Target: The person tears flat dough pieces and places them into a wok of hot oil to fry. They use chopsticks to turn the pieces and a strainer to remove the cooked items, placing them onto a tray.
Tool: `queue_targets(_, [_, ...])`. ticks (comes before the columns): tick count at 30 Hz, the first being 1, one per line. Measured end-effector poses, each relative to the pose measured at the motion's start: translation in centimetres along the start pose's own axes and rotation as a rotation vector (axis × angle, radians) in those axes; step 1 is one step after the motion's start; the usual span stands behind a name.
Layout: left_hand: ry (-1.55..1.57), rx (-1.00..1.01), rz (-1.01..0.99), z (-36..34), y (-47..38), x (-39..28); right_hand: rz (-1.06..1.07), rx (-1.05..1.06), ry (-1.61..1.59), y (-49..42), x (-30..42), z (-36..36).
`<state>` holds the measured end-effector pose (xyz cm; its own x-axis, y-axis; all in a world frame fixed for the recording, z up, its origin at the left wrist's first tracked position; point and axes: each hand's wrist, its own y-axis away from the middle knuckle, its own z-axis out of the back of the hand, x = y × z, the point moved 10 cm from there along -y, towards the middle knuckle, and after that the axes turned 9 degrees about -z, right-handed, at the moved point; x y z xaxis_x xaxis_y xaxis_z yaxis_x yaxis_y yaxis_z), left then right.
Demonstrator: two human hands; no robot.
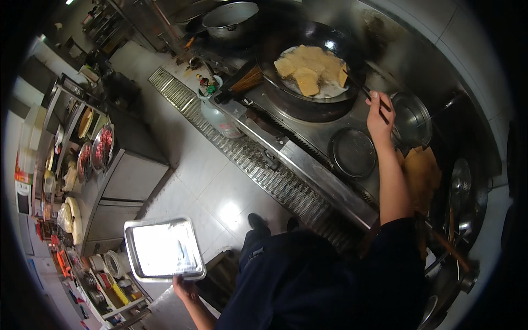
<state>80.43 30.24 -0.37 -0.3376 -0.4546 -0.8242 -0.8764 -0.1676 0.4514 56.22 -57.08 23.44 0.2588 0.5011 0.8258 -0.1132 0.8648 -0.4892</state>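
Note:
My right hand (380,113) grips a pair of dark chopsticks (366,90), whose tips reach the right edge of flat yellow pieces of food (311,68). These pieces lie in bubbling oil (330,91) inside a large black wok (284,88) on the stove. At the lower left, my left hand (185,288) holds a shiny rectangular metal tray (200,270) by its near edge. Glare covers much of the tray's inside. More flat brownish-yellow pieces (421,173) are stacked right of my right forearm.
A round dark pan (352,152) and a metal bowl (411,117) sit beside the wok. A gas cylinder (220,117) stands by the stove's front edge, near a floor grate (264,177). A bristle brush (247,80) lies left of the wok. Shelves with trays stand at left.

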Motion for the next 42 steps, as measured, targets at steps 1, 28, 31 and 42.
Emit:
queue_targets(1, [-0.028, 0.078, 0.01, -4.1, -1.2, 0.3, -0.051, -0.018, -0.007, -0.1, -0.4, 0.7])
queue_targets(28, [-0.97, 1.31, -1.096, -57.5, 16.5, 22.6, -0.379, 0.287, -0.202, -4.4, -5.9, -3.5])
queue_targets(31, [-0.937, 1.273, -1.087, -56.9, 16.7, 22.3, -0.36, 0.327, -0.135, -5.4, -9.0, -5.6])
queue_targets(42, [-0.935, 1.253, -1.082, -55.9, 16.2, 22.6, -0.179, 0.019, -0.176, -8.7, -7.3, -1.8])
